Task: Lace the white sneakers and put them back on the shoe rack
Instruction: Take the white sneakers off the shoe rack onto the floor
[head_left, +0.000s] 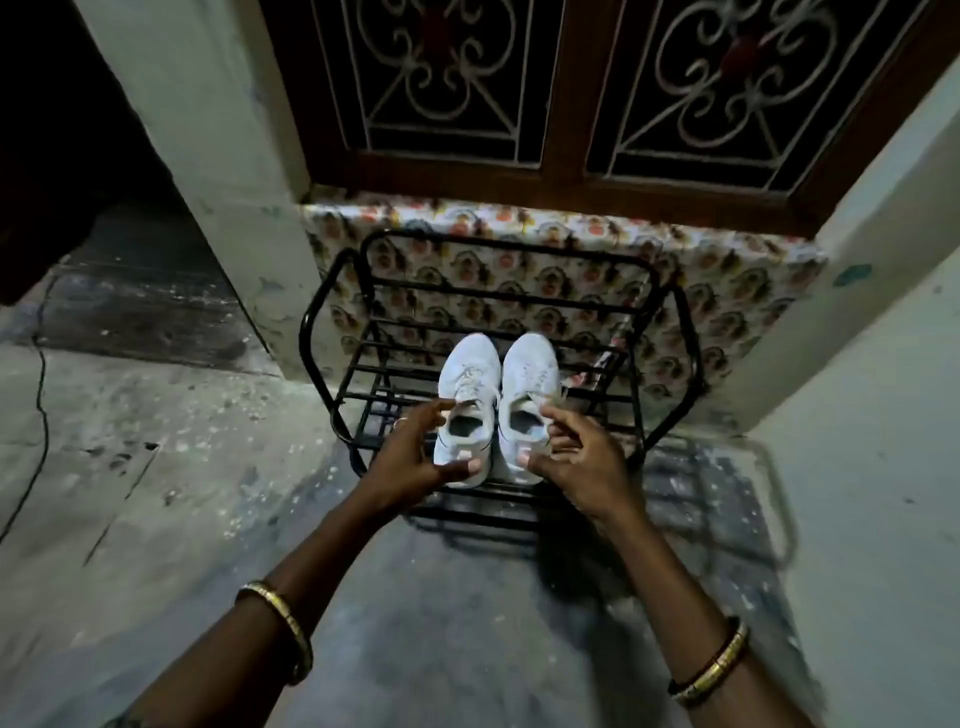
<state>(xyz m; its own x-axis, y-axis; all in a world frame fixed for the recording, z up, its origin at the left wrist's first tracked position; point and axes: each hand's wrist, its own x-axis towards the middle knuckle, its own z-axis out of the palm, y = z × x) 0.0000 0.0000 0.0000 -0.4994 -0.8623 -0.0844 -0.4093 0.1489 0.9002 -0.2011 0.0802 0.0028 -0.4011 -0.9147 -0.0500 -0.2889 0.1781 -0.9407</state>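
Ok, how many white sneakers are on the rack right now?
2: the left sneaker and right sneaker sit side by side on the black shoe rack, toes pointing away. No others visible.

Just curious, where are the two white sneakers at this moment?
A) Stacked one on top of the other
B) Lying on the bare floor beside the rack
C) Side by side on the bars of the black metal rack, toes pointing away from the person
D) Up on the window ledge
C: the left sneaker and right sneaker sit side by side on the black rack, toes toward the wall, with the left hand and right hand at their heels.
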